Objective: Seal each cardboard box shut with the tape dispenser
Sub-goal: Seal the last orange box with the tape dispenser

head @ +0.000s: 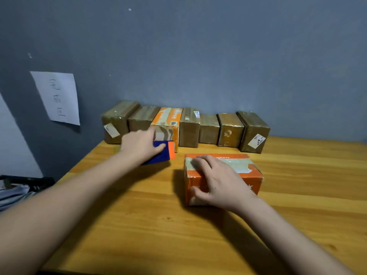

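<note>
Wood-grain tabletop (218,235) fills the lower view, meeting a grey wall (218,56) that carries a taped paper sheet (57,98) at left. Seven boxes (230,130) stand in a row against the wall; six are brown and tape-wrapped, one is an orange-and-white box (168,118). Nearer, an orange cardboard box (256,175) lies on the table with pale tape across its top. The right hand (216,181) grasps its near left corner, fingers on top and thumb on the front face. Left of it, well apart, the left hand (141,145) clasps a blue-and-orange tape dispenser (164,153) just before the row.
</note>
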